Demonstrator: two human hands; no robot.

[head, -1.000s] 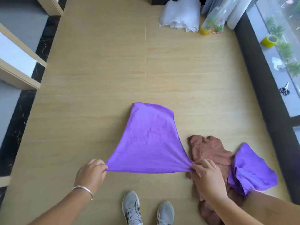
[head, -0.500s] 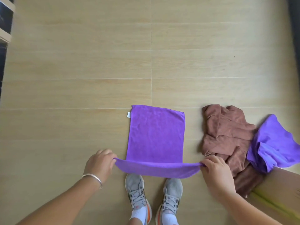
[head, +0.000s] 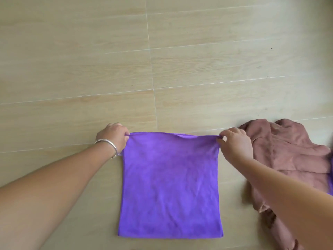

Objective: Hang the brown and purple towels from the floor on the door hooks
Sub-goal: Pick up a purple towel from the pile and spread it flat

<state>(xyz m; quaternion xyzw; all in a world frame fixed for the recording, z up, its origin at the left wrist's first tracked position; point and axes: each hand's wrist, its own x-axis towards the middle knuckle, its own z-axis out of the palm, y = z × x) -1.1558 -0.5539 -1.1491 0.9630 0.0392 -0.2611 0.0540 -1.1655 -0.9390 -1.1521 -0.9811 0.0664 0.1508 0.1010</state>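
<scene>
Meanwhile, left hand [head: 112, 137] and right hand [head: 234, 143] each pinch a far corner of a purple towel [head: 170, 186] at lower centre; brown towels [head: 292, 159] lie crumpled at right.

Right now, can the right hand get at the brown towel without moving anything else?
Probably yes. The right hand pinches the purple towel corner right beside the brown towel, nothing between them. It would have to let go of the corner first.
</scene>
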